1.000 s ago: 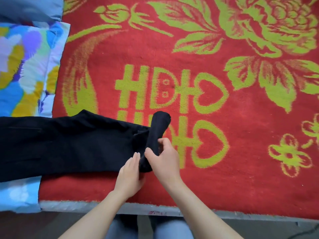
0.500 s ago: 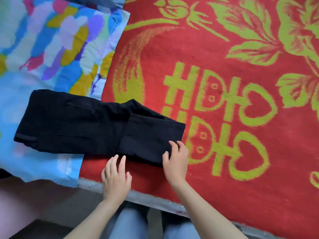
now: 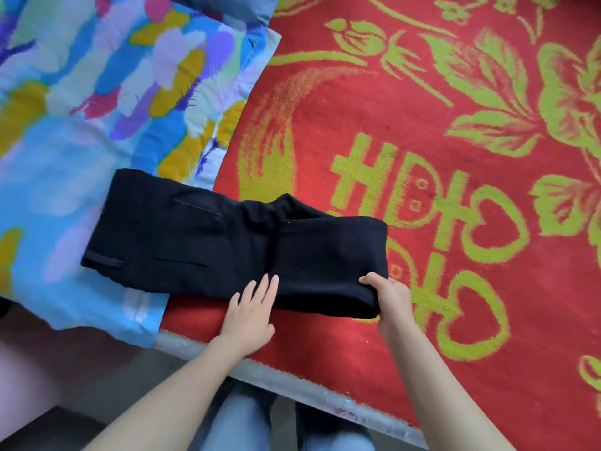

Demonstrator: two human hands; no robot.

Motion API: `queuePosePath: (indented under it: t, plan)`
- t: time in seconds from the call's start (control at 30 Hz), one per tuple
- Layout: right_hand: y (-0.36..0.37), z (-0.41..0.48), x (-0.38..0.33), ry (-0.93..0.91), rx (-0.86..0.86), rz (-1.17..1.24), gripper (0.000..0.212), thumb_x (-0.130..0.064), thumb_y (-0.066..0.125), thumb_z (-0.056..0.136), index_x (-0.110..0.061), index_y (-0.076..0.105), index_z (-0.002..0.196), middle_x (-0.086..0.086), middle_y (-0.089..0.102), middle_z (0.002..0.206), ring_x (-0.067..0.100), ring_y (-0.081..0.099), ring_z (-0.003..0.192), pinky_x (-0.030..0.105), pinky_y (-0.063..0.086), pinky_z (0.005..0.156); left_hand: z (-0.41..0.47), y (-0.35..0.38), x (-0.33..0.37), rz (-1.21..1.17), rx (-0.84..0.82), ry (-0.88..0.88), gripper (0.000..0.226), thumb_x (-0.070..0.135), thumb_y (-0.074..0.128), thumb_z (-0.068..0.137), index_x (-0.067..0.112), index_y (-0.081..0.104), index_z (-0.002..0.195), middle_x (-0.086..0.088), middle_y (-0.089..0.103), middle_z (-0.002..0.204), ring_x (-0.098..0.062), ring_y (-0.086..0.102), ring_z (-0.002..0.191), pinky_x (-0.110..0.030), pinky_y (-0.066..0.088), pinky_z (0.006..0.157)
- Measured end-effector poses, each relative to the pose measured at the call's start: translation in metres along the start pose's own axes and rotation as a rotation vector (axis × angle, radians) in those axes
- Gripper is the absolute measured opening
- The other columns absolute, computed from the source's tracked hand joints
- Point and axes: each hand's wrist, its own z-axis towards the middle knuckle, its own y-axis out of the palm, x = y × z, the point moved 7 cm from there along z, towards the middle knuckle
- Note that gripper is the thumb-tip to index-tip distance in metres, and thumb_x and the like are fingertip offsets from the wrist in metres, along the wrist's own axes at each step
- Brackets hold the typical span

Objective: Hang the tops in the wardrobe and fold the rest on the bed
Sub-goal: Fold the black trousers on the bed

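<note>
A pair of black trousers [image 3: 195, 242] lies across the near edge of the bed, its legs folded back over themselves at the right. A back pocket and the waistband show at the left end. My left hand [image 3: 252, 309] lies flat with straight fingers, their tips touching the trousers' near edge at the middle. My right hand [image 3: 388, 299] grips the folded right end, thumb on top and fingers underneath.
The bed carries a red blanket [image 3: 455, 288] with yellow-green flowers and hearts. A bright multicoloured quilt [image 3: 81, 109] covers the left part, under the trousers' waist end. The bed's pale edge [image 3: 292, 382] runs along the front, with my knees below it.
The trouser legs were folded over onto the body of the trousers. My right hand went from resting on the fold to gripping its right end; my left hand moved up to touch the cloth.
</note>
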Motion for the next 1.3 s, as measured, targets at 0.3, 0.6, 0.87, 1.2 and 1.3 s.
queuePosePath:
  t: [0.3, 0.6, 0.87, 1.2, 1.3]
  plan:
    - [0.043, -0.083, -0.080, -0.481, 0.082, -0.525, 0.026, -0.041, 0.057, 0.073, -0.020, 0.045, 0.082, -0.009, 0.054, 0.078, 0.024, 0.056, 0.090, 0.043, 0.041, 0.089, -0.008, -0.014, 0.035, -0.166, 0.176, -0.007, 0.071, 0.030, 0.043, 0.087, 0.002, 0.016, 0.146, -0.017, 0.032, 0.148, -0.028, 0.039, 0.132, -0.038, 0.039, 0.101]
    - [0.234, -0.095, 0.033, -0.789, -0.477, -1.197, 0.038, -0.022, 0.042, 0.094, -0.011, 0.047, 0.130, 0.011, 0.043, 0.137, 0.029, 0.036, 0.128, 0.040, 0.031, 0.101, -0.081, 0.026, -0.118, -0.360, 0.244, -0.523, 0.089, 0.006, 0.090, 0.049, -0.013, 0.047, 0.125, -0.035, 0.051, 0.123, -0.053, 0.054, 0.105, -0.062, 0.047, 0.074]
    - [0.160, -0.053, 0.084, -1.431, -0.079, -1.401, 0.054, -0.017, 0.049, 0.074, -0.021, 0.046, 0.128, 0.016, 0.045, 0.136, 0.031, 0.038, 0.127, 0.050, 0.029, 0.101, -0.055, -0.002, -0.096, 0.182, 0.664, 0.046, 0.063, 0.004, 0.034, 0.083, 0.016, 0.023, 0.145, -0.022, 0.031, 0.144, -0.036, 0.034, 0.130, -0.053, 0.030, 0.102]
    - [0.182, -0.035, 0.070, -1.460, 0.064, -1.396, 0.073, 0.001, 0.031, 0.069, -0.034, 0.038, 0.132, 0.013, 0.035, 0.139, 0.034, 0.035, 0.128, 0.058, 0.035, 0.097, -0.018, -0.049, -0.123, 0.219, 0.704, 0.437, 0.061, -0.011, 0.025, 0.072, 0.021, 0.051, 0.117, -0.019, 0.056, 0.123, -0.040, 0.042, 0.108, -0.034, 0.052, 0.050]
    - [0.187, -0.041, 0.068, -1.432, 0.048, -1.347, 0.075, 0.003, 0.031, 0.069, -0.034, 0.039, 0.134, 0.013, 0.034, 0.141, 0.034, 0.034, 0.129, 0.056, 0.031, 0.100, -0.027, -0.075, -0.117, 0.189, 0.841, 0.493, 0.055, -0.015, 0.020, 0.085, 0.012, 0.064, 0.103, -0.018, 0.064, 0.112, -0.037, 0.046, 0.103, -0.030, 0.051, 0.049]
